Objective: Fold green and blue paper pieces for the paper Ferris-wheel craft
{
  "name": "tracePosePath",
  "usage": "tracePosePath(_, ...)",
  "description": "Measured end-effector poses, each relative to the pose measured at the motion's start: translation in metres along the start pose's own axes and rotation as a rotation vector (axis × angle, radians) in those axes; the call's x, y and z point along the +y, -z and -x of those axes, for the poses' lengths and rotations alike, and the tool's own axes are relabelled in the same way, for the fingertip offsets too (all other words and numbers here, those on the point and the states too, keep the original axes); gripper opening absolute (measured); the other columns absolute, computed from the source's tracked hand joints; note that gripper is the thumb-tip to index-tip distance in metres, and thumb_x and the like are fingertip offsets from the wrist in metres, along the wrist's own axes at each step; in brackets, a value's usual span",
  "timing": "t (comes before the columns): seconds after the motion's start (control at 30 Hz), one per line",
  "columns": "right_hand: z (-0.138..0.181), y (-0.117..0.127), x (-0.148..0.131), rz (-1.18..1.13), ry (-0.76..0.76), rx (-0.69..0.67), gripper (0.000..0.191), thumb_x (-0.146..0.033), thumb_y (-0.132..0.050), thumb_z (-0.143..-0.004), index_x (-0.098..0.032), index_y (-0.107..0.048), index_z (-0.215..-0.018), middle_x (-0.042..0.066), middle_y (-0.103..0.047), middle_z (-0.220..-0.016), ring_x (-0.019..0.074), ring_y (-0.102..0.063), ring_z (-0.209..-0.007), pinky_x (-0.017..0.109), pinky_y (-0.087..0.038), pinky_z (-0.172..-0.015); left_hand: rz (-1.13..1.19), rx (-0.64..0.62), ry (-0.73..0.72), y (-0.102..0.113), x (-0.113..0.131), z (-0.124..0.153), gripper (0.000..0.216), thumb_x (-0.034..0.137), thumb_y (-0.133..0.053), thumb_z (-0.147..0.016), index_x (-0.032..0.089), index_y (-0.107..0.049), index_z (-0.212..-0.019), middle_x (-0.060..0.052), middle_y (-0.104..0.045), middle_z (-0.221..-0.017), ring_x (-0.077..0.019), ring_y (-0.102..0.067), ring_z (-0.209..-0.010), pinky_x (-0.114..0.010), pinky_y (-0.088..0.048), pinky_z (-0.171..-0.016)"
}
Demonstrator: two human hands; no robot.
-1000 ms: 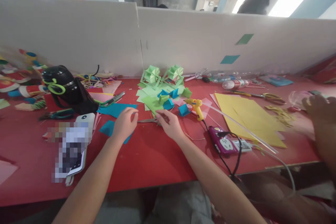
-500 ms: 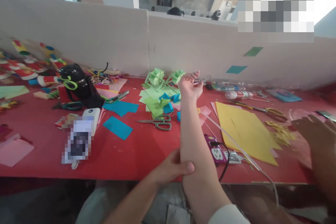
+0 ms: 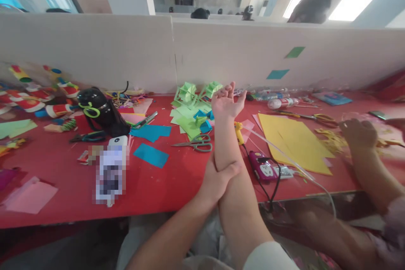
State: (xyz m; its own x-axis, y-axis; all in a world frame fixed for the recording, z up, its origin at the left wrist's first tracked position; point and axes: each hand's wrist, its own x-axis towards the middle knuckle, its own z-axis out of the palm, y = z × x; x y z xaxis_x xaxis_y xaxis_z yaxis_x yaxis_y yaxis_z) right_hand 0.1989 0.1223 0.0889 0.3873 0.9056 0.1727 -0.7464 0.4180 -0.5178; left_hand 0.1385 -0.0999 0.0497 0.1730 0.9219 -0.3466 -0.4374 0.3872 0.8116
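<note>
My right hand [image 3: 226,103] is raised over the table, palm up, its fingers loosely spread and holding nothing. Wrapped round my right forearm [image 3: 240,202] is my left hand [image 3: 218,179], thumb across the top. Beyond the raised hand lie light green paper sheets [image 3: 185,114] and folded green paper shapes [image 3: 187,92], partly hidden by it. Grey-green scissors [image 3: 202,143] lie just left of the forearm, near a blue paper rectangle [image 3: 151,155]. To the right of the forearm is a yellow glue gun [image 3: 239,133].
A purple power strip [image 3: 261,166] with cables and yellow paper [image 3: 291,141] lie right. A co-worker's hand [image 3: 359,133] is at the far right, near pliers [image 3: 325,119]. At left stand a black bottle [image 3: 101,109] and a phone [image 3: 110,173]. A white partition [image 3: 110,50] rises behind.
My left hand has slid up my right forearm towards the wrist. The fingers of my right hand have spread a little. The view has shifted, and the co-worker's hand has curled.
</note>
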Motion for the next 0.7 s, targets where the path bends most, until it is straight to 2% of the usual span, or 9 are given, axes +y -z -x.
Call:
tracePosePath(0.13, 0.001, 0.002, 0.019, 0.462, 0.045, -0.015, 0.045, -0.065, -0.046, -0.083, -0.022, -0.059, -0.077, -0.001, -0.052, -0.062, 0.0123, -0.049, -0.056, 0.026, -0.041, -0.055, 0.003, -0.122, -0.132, 0.007, -0.02, 0.024, 0.067, 0.048, -0.07, -0.085, 0.023, -0.046, -0.142, -0.015, -0.056, -0.141, -0.0274, -0.057, -0.127, -0.038, -0.047, -0.106)
tracePosePath(0.2, 0.006, -0.001, 0.027, 0.658, 0.103, -0.046, 0.04, -0.061, -0.055, -0.081, -0.022, -0.058, -0.075, -0.002, -0.052, -0.06, 0.0106, -0.047, -0.053, 0.025, -0.038, -0.053, -0.051, -0.293, -0.183, 0.022, -0.026, 0.042, 0.065, 0.048, -0.065, -0.089, 0.023, -0.045, -0.146, -0.013, -0.048, -0.151, -0.0257, -0.046, -0.139, -0.035, -0.041, -0.113)
tracePosePath(0.27, 0.022, 0.0, 0.029, 0.798, 0.142, -0.165, 0.038, -0.058, -0.058, -0.081, -0.021, -0.059, -0.073, -0.003, -0.053, -0.059, 0.0099, -0.047, -0.052, 0.024, -0.038, -0.053, -0.227, -0.5, -0.201, 0.051, -0.025, 0.061, 0.052, 0.047, -0.063, -0.091, 0.024, -0.059, -0.137, -0.012, -0.058, -0.142, -0.0273, -0.055, -0.132, -0.037, -0.046, -0.108)
tracePosePath(0.3, 0.033, 0.003, 0.026, 0.861, 0.145, -0.272, 0.037, -0.056, -0.06, -0.082, -0.02, -0.059, -0.071, -0.002, -0.054, -0.058, 0.0099, -0.047, -0.053, 0.024, -0.039, -0.053, -0.378, -0.52, -0.232, 0.07, -0.022, 0.07, 0.039, 0.046, -0.058, -0.094, 0.024, -0.069, -0.125, -0.011, -0.066, -0.133, -0.0268, -0.06, -0.125, -0.037, -0.046, -0.107)
tracePosePath(0.37, 0.065, 0.016, 0.014, 0.979, 0.072, -0.506, 0.036, -0.053, -0.064, -0.082, -0.019, -0.061, -0.068, -0.001, -0.057, -0.057, 0.0108, -0.051, -0.054, 0.025, -0.04, -0.054, -0.615, -0.339, -0.298, 0.116, -0.011, 0.083, 0.031, 0.041, -0.054, -0.096, 0.027, -0.075, -0.114, -0.008, -0.074, -0.115, -0.0251, -0.068, -0.11, -0.038, -0.049, -0.102)
tracePosePath(0.43, 0.102, 0.039, -0.004, 1.05, -0.084, -0.672, 0.038, -0.052, -0.064, -0.084, -0.018, -0.063, -0.068, 0.0, -0.06, -0.058, 0.0123, -0.054, -0.055, 0.026, -0.043, -0.055, -0.786, 0.025, -0.447, 0.17, 0.002, 0.091, 0.028, 0.038, -0.052, -0.097, 0.027, -0.074, -0.109, -0.008, -0.074, -0.114, -0.0252, -0.067, -0.11, -0.041, -0.049, -0.102)
tracePosePath(0.5, 0.139, 0.067, -0.023, 1.089, -0.183, -0.752, 0.036, -0.05, -0.063, -0.087, -0.018, -0.065, -0.07, 0.003, -0.065, -0.063, 0.0152, -0.059, -0.06, 0.029, -0.048, -0.061, -0.959, 0.313, -0.614, 0.222, 0.018, 0.094, 0.026, 0.036, -0.05, -0.096, 0.025, -0.071, -0.107, -0.01, -0.07, -0.119, -0.0263, -0.062, -0.117, -0.044, -0.046, -0.106)
tracePosePath(0.6, 0.184, 0.108, -0.047, 1.144, -0.272, -0.735, 0.032, -0.047, -0.062, -0.089, -0.021, -0.069, -0.072, 0.004, -0.068, -0.066, 0.019, -0.063, -0.065, 0.033, -0.051, -0.065, -1.23, 0.642, -0.722, 0.282, 0.04, 0.092, 0.031, 0.038, -0.051, -0.094, 0.023, -0.065, -0.117, -0.013, -0.06, -0.132, -0.0277, -0.054, -0.128, -0.047, -0.039, -0.113)
tracePosePath(0.7, 0.21, 0.137, -0.06, 1.139, -0.261, -0.553, 0.031, -0.048, -0.063, -0.088, -0.022, -0.069, -0.072, 0.005, -0.068, -0.066, 0.021, -0.064, -0.064, 0.035, -0.052, -0.065, -1.432, 0.754, -0.641, 0.309, 0.056, 0.086, 0.042, 0.044, -0.05, -0.093, 0.022, -0.059, -0.128, -0.015, -0.042, -0.151, -0.0302, -0.038, -0.143, -0.049, -0.032, -0.118)
